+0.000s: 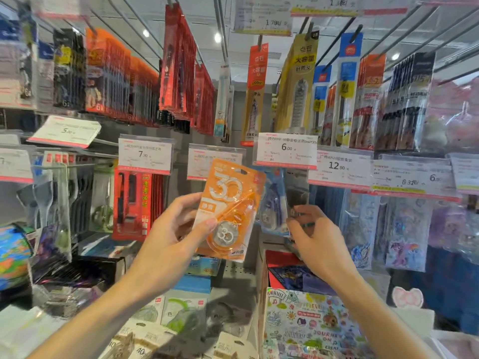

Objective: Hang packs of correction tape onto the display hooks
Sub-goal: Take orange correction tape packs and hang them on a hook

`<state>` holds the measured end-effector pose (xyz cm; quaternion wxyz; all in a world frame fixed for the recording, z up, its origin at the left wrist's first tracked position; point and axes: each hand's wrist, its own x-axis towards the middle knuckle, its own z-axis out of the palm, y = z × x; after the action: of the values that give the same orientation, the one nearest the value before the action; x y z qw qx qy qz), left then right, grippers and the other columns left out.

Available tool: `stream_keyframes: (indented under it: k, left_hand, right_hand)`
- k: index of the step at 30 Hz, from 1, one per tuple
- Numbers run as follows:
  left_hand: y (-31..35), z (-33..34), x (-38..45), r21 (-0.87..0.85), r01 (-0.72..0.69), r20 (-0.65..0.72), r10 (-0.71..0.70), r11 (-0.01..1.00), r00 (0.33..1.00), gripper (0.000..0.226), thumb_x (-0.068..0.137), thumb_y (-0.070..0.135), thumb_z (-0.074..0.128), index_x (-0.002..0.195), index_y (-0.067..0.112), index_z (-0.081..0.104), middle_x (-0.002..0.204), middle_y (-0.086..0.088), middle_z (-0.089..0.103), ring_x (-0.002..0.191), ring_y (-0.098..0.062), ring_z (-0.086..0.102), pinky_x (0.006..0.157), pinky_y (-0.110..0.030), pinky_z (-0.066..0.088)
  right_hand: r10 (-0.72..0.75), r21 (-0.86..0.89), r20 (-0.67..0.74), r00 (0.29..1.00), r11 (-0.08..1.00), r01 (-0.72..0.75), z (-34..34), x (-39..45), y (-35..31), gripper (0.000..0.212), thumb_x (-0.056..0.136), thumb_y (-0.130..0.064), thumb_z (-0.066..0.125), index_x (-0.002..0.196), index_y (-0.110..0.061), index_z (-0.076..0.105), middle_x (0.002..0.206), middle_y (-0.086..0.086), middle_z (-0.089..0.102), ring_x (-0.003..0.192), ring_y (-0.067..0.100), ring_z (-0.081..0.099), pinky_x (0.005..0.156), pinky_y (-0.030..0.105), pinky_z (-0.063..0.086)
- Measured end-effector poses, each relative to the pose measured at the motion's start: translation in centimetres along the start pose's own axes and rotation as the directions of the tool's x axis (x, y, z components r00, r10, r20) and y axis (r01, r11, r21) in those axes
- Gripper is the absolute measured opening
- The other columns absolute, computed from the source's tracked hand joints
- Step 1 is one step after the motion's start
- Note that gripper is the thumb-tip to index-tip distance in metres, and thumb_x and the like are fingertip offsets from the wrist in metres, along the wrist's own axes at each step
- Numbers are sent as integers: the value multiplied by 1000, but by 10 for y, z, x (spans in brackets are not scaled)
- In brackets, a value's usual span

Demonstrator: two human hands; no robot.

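Note:
My left hand (176,229) holds an orange pack of correction tape (229,203) upright by its lower left edge, thumb across the front. The pack's hang hole is at the top, just below a price tag (207,161). To its right hangs a blue pack of correction tape (274,206) on a display hook under the 6.00 price tag (286,150). My right hand (313,237) is raised beside that blue pack, fingers curled around something small and dark; what it is I cannot make out.
Red packs (134,203) hang at the left under the 7.30 tag. Pens and refills hang on hooks above. Sticker packs (404,229) hang at the right. Below lie loose correction tape packs (155,322) and a colourful box (305,322).

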<state>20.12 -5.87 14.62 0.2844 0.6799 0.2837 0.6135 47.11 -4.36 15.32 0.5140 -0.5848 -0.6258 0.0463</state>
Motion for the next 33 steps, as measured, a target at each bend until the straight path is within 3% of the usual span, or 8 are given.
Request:
stream_keyframes:
  k: [4,8,12,18,23,26,30,33]
  left_hand:
    - [-5,22,-4,-63,40,43,-38,997,998,43,85,36,68,127,32,58,111,13,80,100,-7,76,77,-18,59]
    - [-7,43,-8,-116,71,74,-63,991,995,35,94,25,67,127,29,58,110,8,80,97,-12,78,74,-20,60]
    - [-6,53,-15,-37,44,113,-39,998,993,41,89,41,66,129,36,57,112,16,78,100,-7,75,79,-20,59]
    - [8,39,1,265,-105,86,85,958,993,25,96,33,71,118,41,63,96,17,73,87,-8,71,77,-31,58]
    - [46,29,45,533,-397,120,398,747,909,39,93,30,71,129,33,56,91,19,69,84,-3,68,69,-22,56]
    - [64,28,67,600,-482,162,493,638,855,43,92,27,73,131,27,55,95,17,68,74,-3,68,68,-33,61]
    - [77,26,81,637,-609,268,606,472,749,25,92,20,74,116,16,66,95,6,71,78,-14,70,69,-40,61]
    - [83,26,82,594,-631,226,649,499,727,15,98,21,69,109,12,70,96,4,73,82,-13,69,71,-34,59]
  right_hand:
    - [-65,202,81,995,978,48,-7,-27,-12,21,97,-47,64,116,-39,65,101,-16,76,89,-3,72,74,13,57]
    - [-113,493,225,968,870,-13,-4,-45,-20,42,87,-56,68,121,-33,66,109,-11,80,98,6,78,85,21,62]
    - [-50,636,259,965,760,-132,-5,-49,-19,45,87,-32,78,127,-21,59,113,1,81,101,21,80,83,34,66]
    - [-62,672,234,970,732,-115,-23,-48,-8,51,82,-27,78,129,-17,60,112,3,82,101,21,80,78,31,65]
    - [-92,638,181,979,769,-45,-35,-48,-1,49,82,-28,77,127,-20,61,109,0,82,99,17,80,75,26,64]
    - [-110,613,175,978,790,-21,-39,-48,2,46,83,-30,77,126,-24,62,111,-3,82,102,15,79,78,25,64]
    - [-130,599,169,977,801,3,-40,-48,3,47,82,-35,78,126,-28,62,112,-5,81,104,13,78,80,24,63]
    - [-153,591,157,976,806,31,-39,-45,-1,44,85,-34,77,126,-31,62,113,-5,81,105,13,78,83,24,63]
